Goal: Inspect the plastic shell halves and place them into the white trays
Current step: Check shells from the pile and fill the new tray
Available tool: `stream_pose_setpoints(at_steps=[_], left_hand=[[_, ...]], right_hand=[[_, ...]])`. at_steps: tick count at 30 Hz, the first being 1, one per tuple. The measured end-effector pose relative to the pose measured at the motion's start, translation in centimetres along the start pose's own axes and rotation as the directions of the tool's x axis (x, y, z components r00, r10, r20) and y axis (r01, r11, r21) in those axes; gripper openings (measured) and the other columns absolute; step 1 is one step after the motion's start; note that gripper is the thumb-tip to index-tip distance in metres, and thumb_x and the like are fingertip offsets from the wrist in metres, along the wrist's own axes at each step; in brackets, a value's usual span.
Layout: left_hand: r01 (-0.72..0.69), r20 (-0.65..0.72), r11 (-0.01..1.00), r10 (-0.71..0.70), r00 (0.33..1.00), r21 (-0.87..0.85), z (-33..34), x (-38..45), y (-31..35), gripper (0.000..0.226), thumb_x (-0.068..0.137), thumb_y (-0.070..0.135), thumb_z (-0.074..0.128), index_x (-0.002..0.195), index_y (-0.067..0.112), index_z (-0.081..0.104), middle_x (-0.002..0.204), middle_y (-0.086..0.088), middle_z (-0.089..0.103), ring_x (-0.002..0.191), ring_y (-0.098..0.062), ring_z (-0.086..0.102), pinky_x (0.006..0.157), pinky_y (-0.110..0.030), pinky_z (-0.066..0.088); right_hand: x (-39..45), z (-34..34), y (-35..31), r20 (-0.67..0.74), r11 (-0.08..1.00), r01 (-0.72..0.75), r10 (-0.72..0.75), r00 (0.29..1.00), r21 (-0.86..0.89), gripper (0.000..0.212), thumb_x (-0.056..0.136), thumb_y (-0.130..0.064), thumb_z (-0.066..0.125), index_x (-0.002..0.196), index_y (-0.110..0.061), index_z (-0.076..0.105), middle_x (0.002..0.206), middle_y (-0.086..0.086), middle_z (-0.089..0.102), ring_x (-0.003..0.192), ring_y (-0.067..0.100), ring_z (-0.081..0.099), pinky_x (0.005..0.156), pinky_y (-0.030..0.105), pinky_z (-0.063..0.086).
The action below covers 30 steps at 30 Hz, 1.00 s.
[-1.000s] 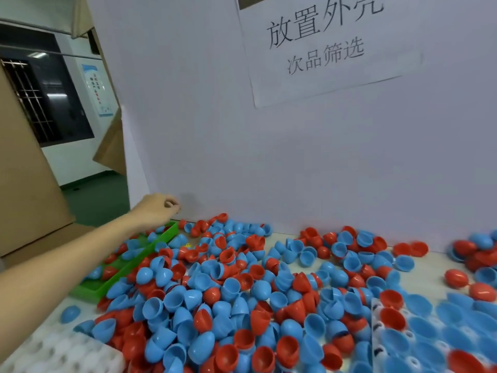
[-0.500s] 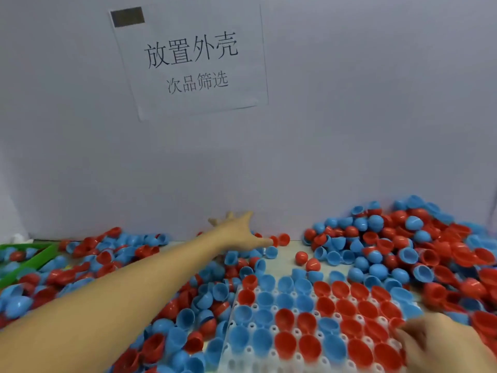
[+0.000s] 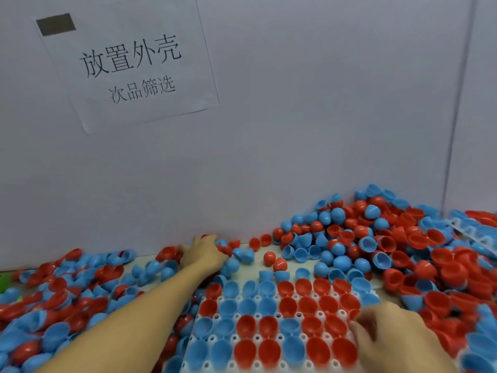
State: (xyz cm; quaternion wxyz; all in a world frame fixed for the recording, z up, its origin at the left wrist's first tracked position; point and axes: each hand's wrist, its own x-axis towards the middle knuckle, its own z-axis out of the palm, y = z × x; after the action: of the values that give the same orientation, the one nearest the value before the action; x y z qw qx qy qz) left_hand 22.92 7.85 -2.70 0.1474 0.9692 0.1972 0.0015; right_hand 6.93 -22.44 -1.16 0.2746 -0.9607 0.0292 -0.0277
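I am reaching my left hand [image 3: 205, 253] far out to the back wall [image 3: 295, 130], into the loose shell halves [image 3: 376, 238] lying at its foot, and its fingers are curling down over a few red and blue pieces there; whether they are actually pinching one I cannot tell, since the knuckles are hiding the tips. My right hand [image 3: 395, 337] is resting at the near right corner of the white tray [image 3: 258, 339], fingers bent against the red shells along its edge, though the grip there is also too blurred to call. The tray is sitting straight in front of me, and every pocket I can see is filled with red and blue halves lying open side up, while loose halves are heaped to the left and piled high to the right. To do this pick well, I am thinking I should close on one half only, by its rim, and lift it clear of its neighbours so nothing rolls. Then I would be turning it toward the camera to check rim and dome for cracks before seeking a free pocket. Keeping the right hand steadying the tray seems sensible.
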Motion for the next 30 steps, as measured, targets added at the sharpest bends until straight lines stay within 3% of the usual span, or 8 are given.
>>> stream_pose_setpoints(at_steps=[3, 5, 7, 9, 16, 24, 28, 30], left_hand=[[-0.168, 0.035, 0.985, 0.167, 0.985, 0.048, -1.3, 0.4, -1.6, 0.022, 0.079, 0.036, 0.074, 0.091, 0.027, 0.058, 0.106, -0.002, 0.064, 0.095, -0.024, 0.058, 0.070, -0.034, 0.047], [-0.153, 0.004, 0.988, 0.153, 0.988, -0.036, -2.0, 0.7, -2.5, 0.021, 0.079, 0.028, 0.076, 0.079, 0.024, 0.055, 0.087, 0.001, 0.064, 0.079, -0.020, 0.058, 0.060, -0.030, 0.040], [-0.063, -0.097, 0.939, 0.031, 0.995, -0.339, -2.7, 0.9, -3.5, 0.014, 0.081, 0.022, 0.076, 0.081, 0.020, 0.062, 0.076, -0.001, 0.067, 0.072, -0.022, 0.060, 0.060, -0.027, 0.044], [-0.018, -0.122, 0.765, -0.080, 0.989, -0.644, -3.5, 0.9, -4.0, 0.007, 0.085, 0.017, 0.074, 0.089, 0.017, 0.069, 0.067, -0.004, 0.066, 0.062, -0.022, 0.060, 0.058, -0.026, 0.048], [-0.086, -0.155, 0.442, -0.122, 0.980, -0.893, -7.3, -1.6, -3.0, 0.007, 0.091, 0.022, 0.066, 0.084, 0.023, 0.065, 0.077, -0.001, 0.065, 0.057, -0.015, 0.055, 0.050, -0.022, 0.045], [0.009, 0.007, 0.012, -0.106, 0.994, -1.000, -9.6, -9.3, -3.1, 0.014, 0.095, 0.032, 0.063, 0.104, 0.021, 0.063, 0.090, -0.006, 0.065, 0.068, -0.017, 0.060, 0.053, -0.031, 0.051], [0.075, 0.088, -0.310, -0.029, 0.996, -0.948, -8.7, -15.7, -3.1, 0.014, 0.091, 0.032, 0.067, 0.086, 0.018, 0.069, 0.079, -0.003, 0.066, 0.062, -0.016, 0.062, 0.047, -0.026, 0.049], [0.097, 0.102, -0.376, 0.007, 0.995, -0.922, -7.8, -19.1, -2.6, 0.015, 0.085, 0.030, 0.071, 0.078, 0.018, 0.074, 0.077, -0.003, 0.068, 0.060, -0.016, 0.064, 0.047, -0.026, 0.048]], right_hand=[[-0.3, 0.0, -0.5, 0.001, 1.000, -0.019, 0.019, 1.000, 0.010, 0.017, 0.091, -0.045, 0.052, 0.095, -0.035, 0.066, 0.101, -0.013, 0.062, 0.088, 0.005, 0.057, 0.076, 0.016, 0.045], [-0.4, 0.0, -0.5, -0.007, 1.000, -0.026, 0.026, 1.000, 0.005, 0.017, 0.091, -0.045, 0.052, 0.095, -0.034, 0.065, 0.104, -0.011, 0.060, 0.091, 0.007, 0.059, 0.081, 0.019, 0.049], [-0.6, -0.2, -0.6, -0.003, 0.999, -0.032, 0.032, 0.999, 0.000, 0.016, 0.090, -0.043, 0.053, 0.097, -0.035, 0.065, 0.105, -0.011, 0.059, 0.093, 0.008, 0.060, 0.085, 0.020, 0.050], [-0.6, -0.5, -0.5, 0.007, 1.000, -0.029, 0.029, 1.000, 0.001, 0.014, 0.090, -0.039, 0.056, 0.099, -0.037, 0.067, 0.106, -0.012, 0.059, 0.097, 0.007, 0.060, 0.089, 0.020, 0.050], [-0.6, -0.6, -0.1, -0.018, 0.997, -0.082, 0.082, 0.997, -0.008, 0.007, 0.088, -0.029, 0.066, 0.085, -0.033, 0.070, 0.095, -0.010, 0.063, 0.086, 0.010, 0.062, 0.082, 0.028, 0.055], [-0.6, -0.8, 0.4, -0.160, 0.996, 0.012, 0.002, 0.987, 0.087, 0.019, 0.092, -0.022, 0.059, 0.080, -0.032, 0.070, 0.082, -0.016, 0.060, 0.079, 0.009, 0.063, 0.075, 0.034, 0.058], [-0.5, -0.3, -0.3, -0.218, 0.974, 0.148, -0.110, 0.970, 0.169, 0.017, 0.093, -0.019, 0.061, 0.095, -0.027, 0.076, 0.085, -0.016, 0.065, 0.079, 0.002, 0.060, 0.071, 0.022, 0.050], [-0.8, 0.2, -1.7, -0.254, 0.935, 0.254, -0.191, 0.948, 0.247, 0.017, 0.093, -0.016, 0.065, 0.098, -0.027, 0.076, 0.087, -0.018, 0.066, 0.079, -0.001, 0.059, 0.068, 0.013, 0.043]])
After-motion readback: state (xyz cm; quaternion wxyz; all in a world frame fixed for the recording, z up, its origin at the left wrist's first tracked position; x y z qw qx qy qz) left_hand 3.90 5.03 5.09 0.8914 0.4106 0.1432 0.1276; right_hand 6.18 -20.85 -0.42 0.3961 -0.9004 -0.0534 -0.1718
